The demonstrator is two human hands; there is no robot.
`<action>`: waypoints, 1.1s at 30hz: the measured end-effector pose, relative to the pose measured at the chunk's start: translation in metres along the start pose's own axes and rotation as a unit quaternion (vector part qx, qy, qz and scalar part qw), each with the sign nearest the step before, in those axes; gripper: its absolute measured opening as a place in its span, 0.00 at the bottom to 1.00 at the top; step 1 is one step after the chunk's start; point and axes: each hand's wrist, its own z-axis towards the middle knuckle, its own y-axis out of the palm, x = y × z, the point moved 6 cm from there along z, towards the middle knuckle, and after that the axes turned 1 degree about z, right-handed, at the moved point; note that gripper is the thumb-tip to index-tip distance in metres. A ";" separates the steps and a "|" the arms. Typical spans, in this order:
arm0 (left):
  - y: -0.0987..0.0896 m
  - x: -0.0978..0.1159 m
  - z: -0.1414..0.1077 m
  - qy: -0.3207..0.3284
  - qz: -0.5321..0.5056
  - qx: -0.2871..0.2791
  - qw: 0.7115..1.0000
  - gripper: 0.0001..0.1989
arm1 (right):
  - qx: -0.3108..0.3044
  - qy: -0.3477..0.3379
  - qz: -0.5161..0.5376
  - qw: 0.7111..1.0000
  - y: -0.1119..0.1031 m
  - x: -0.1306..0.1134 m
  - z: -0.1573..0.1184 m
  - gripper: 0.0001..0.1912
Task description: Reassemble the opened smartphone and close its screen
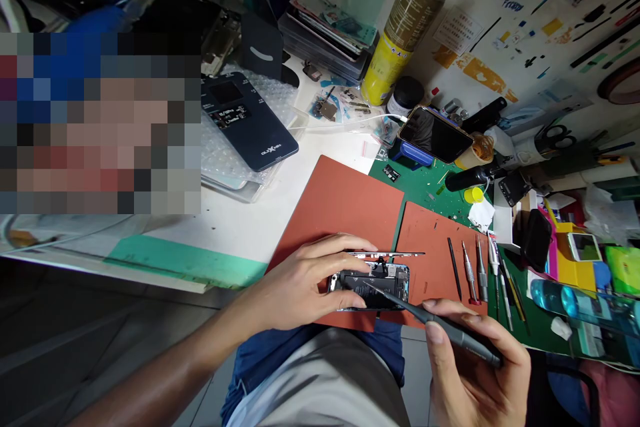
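An opened phone (pixel 390 288) lies on the reddish-brown mat (pixel 345 197), its dark battery and inner parts showing. The phone's screen panel (pixel 400 255) stands up edge-on along the far side. My left hand (pixel 315 277) grips the left end of the phone, thumb on the near edge and fingers reaching to the raised panel. In my right hand (pixel 475 353) is a dark grey screwdriver (pixel 450 327), pinched by thumb and fingers. Its thin tip points left over the phone's inside; whether it touches anything there I cannot tell.
Right of the phone lie tweezers (pixel 470 270) and several slim tools. Behind them a phone on a cable (pixel 435 133) rests on a blue stand. A yellow spray can (pixel 395 47) stands at the back. A dark flat device (pixel 250 123) lies on bubble wrap at left, beside a blurred-out area.
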 end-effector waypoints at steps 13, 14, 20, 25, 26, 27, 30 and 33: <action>0.000 -0.015 -0.008 -0.101 -0.001 -0.023 0.995 0.20 | -0.136 -0.038 -0.005 0.990 0.027 0.008 0.002 0.30; 0.000 -0.015 -0.008 -0.103 -0.006 -0.025 0.994 0.20 | -0.147 -0.037 -0.007 0.988 0.029 0.009 0.001 0.30; -0.004 -0.016 -0.004 -0.096 -0.071 -0.029 0.992 0.20 | -0.177 -0.044 -0.034 0.983 0.035 0.012 -0.003 0.29; -0.007 -0.014 -0.002 -0.079 -0.107 -0.021 0.991 0.19 | -0.194 -0.064 -0.064 0.977 0.040 0.010 0.000 0.32; -0.007 -0.013 -0.002 -0.076 -0.108 -0.020 0.991 0.19 | -0.198 -0.071 -0.066 0.975 0.041 0.009 0.001 0.32; -0.007 -0.014 -0.003 -0.075 -0.109 -0.020 0.991 0.19 | -0.201 -0.075 -0.067 0.974 0.042 0.008 0.002 0.32; -0.007 -0.014 -0.004 -0.078 -0.108 -0.021 0.991 0.19 | -0.212 -0.065 -0.076 0.972 0.044 0.007 0.003 0.29; -0.007 -0.014 -0.004 -0.081 -0.099 -0.021 0.992 0.19 | -0.214 -0.057 -0.083 0.972 0.044 0.006 0.004 0.25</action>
